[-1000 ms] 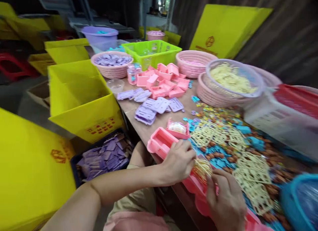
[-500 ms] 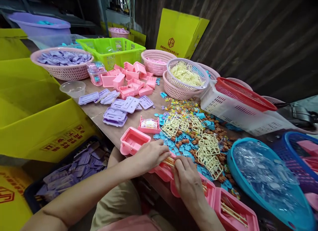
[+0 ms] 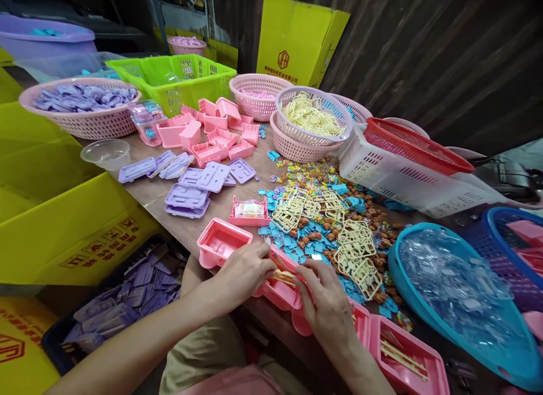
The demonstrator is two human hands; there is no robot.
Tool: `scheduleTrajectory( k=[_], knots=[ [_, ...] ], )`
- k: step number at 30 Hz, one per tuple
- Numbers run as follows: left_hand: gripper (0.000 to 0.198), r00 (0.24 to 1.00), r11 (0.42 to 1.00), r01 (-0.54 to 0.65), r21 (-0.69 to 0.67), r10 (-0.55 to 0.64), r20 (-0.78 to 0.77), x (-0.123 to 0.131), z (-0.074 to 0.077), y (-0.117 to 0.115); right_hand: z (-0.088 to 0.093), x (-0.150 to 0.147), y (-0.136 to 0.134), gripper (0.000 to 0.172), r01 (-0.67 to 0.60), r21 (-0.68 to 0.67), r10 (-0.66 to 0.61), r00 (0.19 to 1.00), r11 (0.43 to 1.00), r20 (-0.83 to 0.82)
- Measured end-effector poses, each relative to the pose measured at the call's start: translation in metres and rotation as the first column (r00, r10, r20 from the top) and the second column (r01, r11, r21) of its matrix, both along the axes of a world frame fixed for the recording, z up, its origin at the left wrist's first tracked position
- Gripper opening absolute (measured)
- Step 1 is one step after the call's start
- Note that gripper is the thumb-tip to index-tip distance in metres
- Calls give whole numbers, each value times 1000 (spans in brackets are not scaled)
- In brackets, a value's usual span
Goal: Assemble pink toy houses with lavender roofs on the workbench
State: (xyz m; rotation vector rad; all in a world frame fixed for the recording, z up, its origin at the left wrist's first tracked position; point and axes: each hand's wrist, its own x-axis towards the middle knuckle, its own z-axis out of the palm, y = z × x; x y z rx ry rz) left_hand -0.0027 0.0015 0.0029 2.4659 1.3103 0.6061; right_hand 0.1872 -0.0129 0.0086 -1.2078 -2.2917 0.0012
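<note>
My left hand and my right hand meet at the table's near edge, both pinching a small bundle of cream plastic sticks over a pink tray. An empty pink tray lies just left of my left hand. Another pink tray with cream sticks in it sits to the right of my right wrist. Beyond my hands, cream lattice frames lie scattered over blue and brown small parts.
Purple lids and pink trays lie farther back. Baskets line the rear: pink with purple parts, green, one of cream pieces, white with red lid. A blue basket of clear plastic sits right. Yellow boxes stand left.
The view has swung right and steadied. My hands have stayed together at the pink tray, with the cream sticks now pinched between both and lifted slightly.
</note>
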Motion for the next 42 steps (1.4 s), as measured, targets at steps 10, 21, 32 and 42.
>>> scheduleTrajectory(
  k=[10, 21, 32, 42],
  knots=[
    [18, 995, 986, 82, 145, -72, -74, -3, 5, 1, 7, 5, -1, 24, -45, 20, 40, 980, 999, 193],
    [17, 1000, 999, 20, -49, -21, -23, 2, 3, 7, 8, 4, 4, 20, -12, -143, 30, 991, 990, 127],
    [16, 999, 998, 50, -39, -49, 23, 2, 7, -2, 7, -2, 15, 8, -43, -16, 46, 931, 999, 362],
    [16, 999, 992, -3, -127, -3, -44, -1, 9, -4, 9, -16, 22, 15, 0, -130, 70, 842, 991, 535]
  ],
)
